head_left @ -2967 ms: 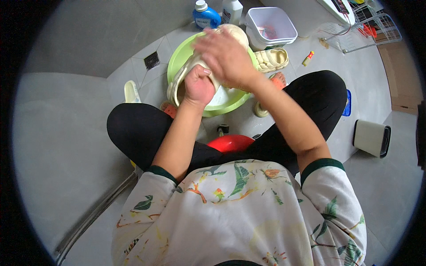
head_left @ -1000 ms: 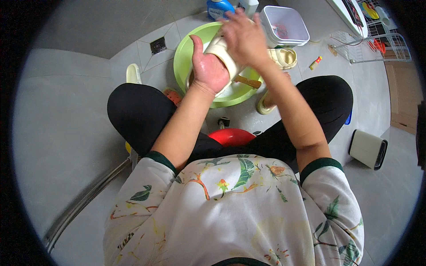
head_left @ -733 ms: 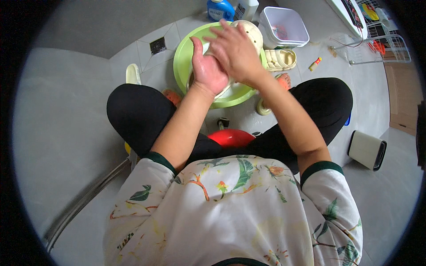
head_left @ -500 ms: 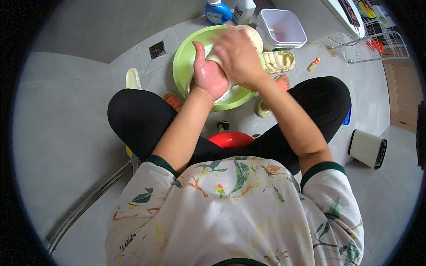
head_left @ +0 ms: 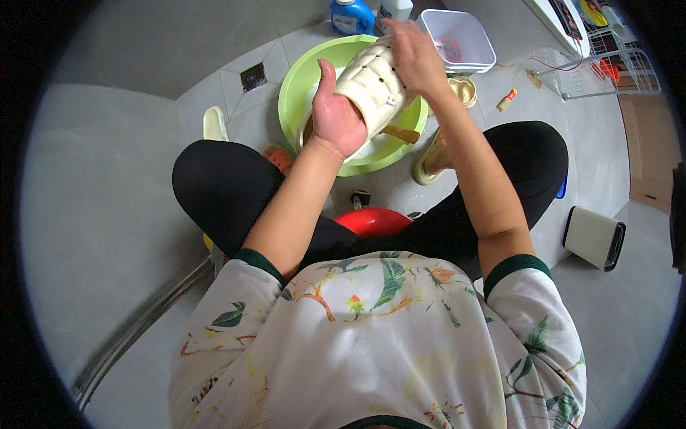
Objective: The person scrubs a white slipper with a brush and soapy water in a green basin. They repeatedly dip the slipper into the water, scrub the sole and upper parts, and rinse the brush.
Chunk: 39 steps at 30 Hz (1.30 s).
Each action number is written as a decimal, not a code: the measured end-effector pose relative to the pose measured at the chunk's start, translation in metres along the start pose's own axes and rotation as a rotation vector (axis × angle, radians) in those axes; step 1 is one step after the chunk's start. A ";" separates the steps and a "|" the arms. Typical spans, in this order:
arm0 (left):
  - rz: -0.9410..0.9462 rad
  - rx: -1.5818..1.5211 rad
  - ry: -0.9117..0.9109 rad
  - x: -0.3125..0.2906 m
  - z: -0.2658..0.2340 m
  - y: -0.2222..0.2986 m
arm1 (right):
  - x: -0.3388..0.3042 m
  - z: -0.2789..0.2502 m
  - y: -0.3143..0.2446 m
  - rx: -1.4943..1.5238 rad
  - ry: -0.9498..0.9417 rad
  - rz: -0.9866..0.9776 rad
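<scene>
A cream clog with a quilted pattern and small holes is held over a light green basin. My left hand has its fingers inside the clog's foot opening, where they are hidden; the thumb sticks up outside. Along the clog's right side lies my right hand, fingers stretched out and slightly blurred, seemingly touching it. A brush with a wooden handle rests in the basin below the clog. Another cream clog stands on the floor to the right of the basin.
Behind the basin stand a blue bottle, a white bottle and a white tub. A red-and-yellow tool lies near a wire rack. A floor drain and pale slipper are left; a red stool is beneath me.
My right hand has shifted up and right from across the clog to its right side, uncovering the clog's upper. The brush handle now shows in the basin. My left hand stays nearly in place.
</scene>
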<state>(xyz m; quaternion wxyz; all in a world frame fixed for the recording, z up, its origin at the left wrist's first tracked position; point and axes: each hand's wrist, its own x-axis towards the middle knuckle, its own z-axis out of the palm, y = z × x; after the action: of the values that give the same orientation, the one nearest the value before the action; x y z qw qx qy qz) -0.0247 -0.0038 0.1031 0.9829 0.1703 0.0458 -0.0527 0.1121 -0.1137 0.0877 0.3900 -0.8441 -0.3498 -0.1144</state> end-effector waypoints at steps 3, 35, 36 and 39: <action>0.062 0.058 0.018 -0.005 0.000 0.003 | -0.018 0.006 -0.013 -0.117 0.026 -0.118; 0.051 0.071 0.128 -0.007 0.001 0.010 | -0.010 -0.002 -0.043 -0.149 0.058 -0.291; 0.026 0.124 0.134 -0.004 0.004 0.006 | -0.002 -0.009 -0.024 -0.150 0.112 -0.232; -0.007 0.135 0.113 -0.001 -0.004 0.001 | -0.001 -0.017 -0.011 0.005 -0.004 0.035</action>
<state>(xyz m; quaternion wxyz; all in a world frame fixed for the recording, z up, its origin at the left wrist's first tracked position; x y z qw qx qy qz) -0.0263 -0.0014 0.0998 0.9648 0.2389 0.0981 -0.0496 0.1054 -0.1219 0.1054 0.3935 -0.8493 -0.3358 -0.1049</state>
